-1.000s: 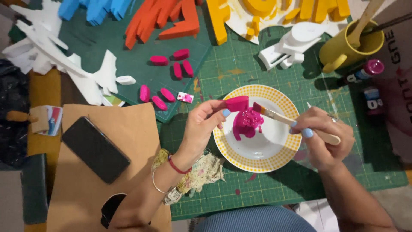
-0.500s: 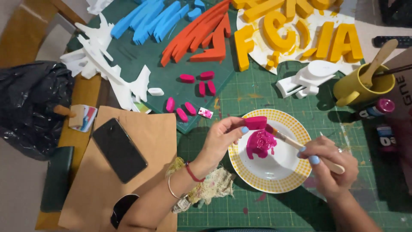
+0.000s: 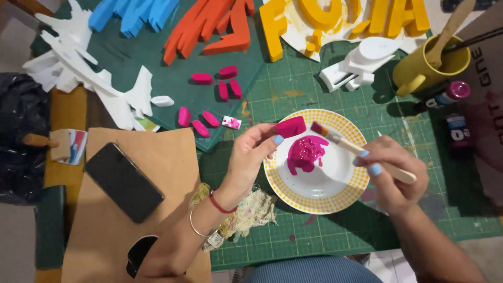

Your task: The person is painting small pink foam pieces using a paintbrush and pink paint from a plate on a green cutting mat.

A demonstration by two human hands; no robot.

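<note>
Item: pink foam piece [image 3: 291, 127], frame centre, above the plate [image 3: 346, 199]; I judge it light, soft, wet-painted. My left hand [image 3: 251, 157] pinches its end; right hand [image 3: 390, 173] grips the brush [image 3: 335, 137]

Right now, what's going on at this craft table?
A person is painting small foam pieces magenta. The left hand holds a magenta foam piece over a yellow-rimmed plate with a magenta paint puddle. The right hand holds a flat paintbrush, its tip near the piece. Other painted pieces lie on the green mat.
</note>
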